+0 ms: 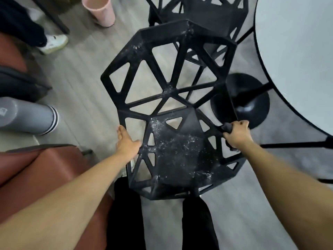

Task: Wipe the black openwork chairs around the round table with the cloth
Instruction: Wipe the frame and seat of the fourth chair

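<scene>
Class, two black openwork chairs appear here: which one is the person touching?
The nearer chair, with whitish smears on its seat: the left hand and right hand are on its sides. The farther chair stands untouched.

Matt black chair [169, 91], dusty; smooth pale table [297, 51].

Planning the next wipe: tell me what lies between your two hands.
In the head view, the black chair's dusty seat panel spans between the left hand and the right hand, which grips the dark cloth.
</scene>
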A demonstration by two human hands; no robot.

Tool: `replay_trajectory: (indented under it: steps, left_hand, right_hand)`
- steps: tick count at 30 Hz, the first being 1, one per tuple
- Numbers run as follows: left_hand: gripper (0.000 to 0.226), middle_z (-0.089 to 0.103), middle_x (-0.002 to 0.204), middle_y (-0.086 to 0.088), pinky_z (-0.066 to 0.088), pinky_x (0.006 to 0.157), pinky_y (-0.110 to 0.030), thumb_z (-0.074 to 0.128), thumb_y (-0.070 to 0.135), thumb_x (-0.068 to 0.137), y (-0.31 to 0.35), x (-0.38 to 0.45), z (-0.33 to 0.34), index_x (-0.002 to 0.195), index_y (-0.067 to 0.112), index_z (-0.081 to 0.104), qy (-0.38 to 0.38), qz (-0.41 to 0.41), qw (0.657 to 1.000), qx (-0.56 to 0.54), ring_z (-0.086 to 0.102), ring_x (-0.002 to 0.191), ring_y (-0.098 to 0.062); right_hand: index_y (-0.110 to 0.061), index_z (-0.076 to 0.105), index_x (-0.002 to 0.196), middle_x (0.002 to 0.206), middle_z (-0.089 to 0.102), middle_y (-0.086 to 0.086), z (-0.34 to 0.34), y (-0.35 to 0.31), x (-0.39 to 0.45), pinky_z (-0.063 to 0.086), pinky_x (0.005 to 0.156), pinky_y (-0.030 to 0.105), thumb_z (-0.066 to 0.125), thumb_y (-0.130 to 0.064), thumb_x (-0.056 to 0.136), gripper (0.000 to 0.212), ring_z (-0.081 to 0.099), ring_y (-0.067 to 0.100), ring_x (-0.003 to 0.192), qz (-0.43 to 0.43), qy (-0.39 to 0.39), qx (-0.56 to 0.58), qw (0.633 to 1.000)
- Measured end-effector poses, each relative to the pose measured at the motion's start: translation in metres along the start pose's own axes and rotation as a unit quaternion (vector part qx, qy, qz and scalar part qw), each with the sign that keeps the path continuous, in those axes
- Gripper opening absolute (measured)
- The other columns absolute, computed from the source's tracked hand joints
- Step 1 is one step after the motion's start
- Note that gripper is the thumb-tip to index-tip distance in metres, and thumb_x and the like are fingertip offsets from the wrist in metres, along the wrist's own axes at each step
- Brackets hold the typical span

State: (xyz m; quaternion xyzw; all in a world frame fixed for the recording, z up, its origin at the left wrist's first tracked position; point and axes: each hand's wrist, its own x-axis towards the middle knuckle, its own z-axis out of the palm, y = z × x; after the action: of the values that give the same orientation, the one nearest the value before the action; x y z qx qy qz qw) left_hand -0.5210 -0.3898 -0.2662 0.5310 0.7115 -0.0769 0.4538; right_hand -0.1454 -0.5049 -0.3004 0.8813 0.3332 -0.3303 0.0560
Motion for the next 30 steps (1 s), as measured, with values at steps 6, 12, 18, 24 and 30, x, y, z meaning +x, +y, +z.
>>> replay_trajectory:
  steps: [6, 12, 18, 24, 30]
  left_hand:
    - [0.090, -0.016, 0.167, -0.003, 0.003, 0.125, -0.042, 0.052, 0.021, 0.101, -0.007, 0.012, -0.006, 0.158, 0.015, -0.017, -0.041, 0.068, 0.995, 0.058, -0.003, 0.154, -0.032]
    - [0.092, -0.020, 0.166, -0.002, 0.003, 0.123, -0.043, 0.052, 0.019, 0.101, -0.008, 0.015, -0.012, 0.157, 0.017, -0.021, -0.040, 0.101, 0.989, 0.100, -0.001, 0.153, -0.038]
    - [0.090, -0.015, 0.167, -0.004, 0.014, 0.122, -0.043, 0.050, 0.017, 0.099, 0.012, 0.025, -0.010, 0.158, 0.014, -0.017, 0.001, 0.161, 0.977, 0.141, 0.006, 0.153, -0.036]
    - [0.090, -0.016, 0.167, 0.003, 0.020, 0.119, -0.049, 0.049, 0.016, 0.097, 0.038, 0.045, 0.003, 0.158, 0.019, -0.017, 0.024, 0.248, 0.954, 0.166, 0.013, 0.150, -0.035]
    - [0.090, -0.012, 0.168, 0.006, 0.031, 0.109, -0.052, 0.045, 0.002, 0.095, 0.031, 0.072, 0.016, 0.159, 0.023, -0.014, 0.082, 0.348, 0.922, 0.150, 0.027, 0.141, -0.037]
  right_hand:
    - [-0.005, 0.052, 0.129, 0.139, 0.026, 0.014, 0.023, 0.006, -0.022, 0.052, 0.072, 0.035, 0.063, -0.026, 0.093, 0.043, 0.046, 0.042, 0.119, 0.092, 0.016, 0.036, 0.995]
    - [-0.007, 0.054, 0.130, 0.136, 0.027, 0.014, 0.043, 0.008, -0.044, 0.049, 0.099, 0.044, 0.061, -0.027, 0.092, 0.044, 0.040, 0.041, 0.124, 0.116, 0.046, 0.085, 0.989]
    - [-0.008, 0.057, 0.122, 0.138, 0.026, 0.013, 0.063, 0.018, -0.080, 0.050, 0.080, 0.039, 0.061, -0.021, 0.094, 0.032, 0.043, 0.043, 0.122, 0.134, 0.074, 0.157, 0.976]
    - [-0.016, 0.065, 0.111, 0.130, 0.028, 0.014, 0.096, 0.034, -0.110, 0.052, 0.097, 0.046, 0.060, -0.019, 0.091, 0.020, 0.047, 0.045, 0.113, 0.148, 0.131, 0.201, 0.959]
    - [-0.012, 0.064, 0.119, 0.127, 0.029, 0.011, 0.132, 0.024, -0.128, 0.048, 0.087, 0.034, 0.061, -0.020, 0.091, 0.029, 0.049, 0.045, 0.115, 0.194, 0.203, 0.259, 0.924]
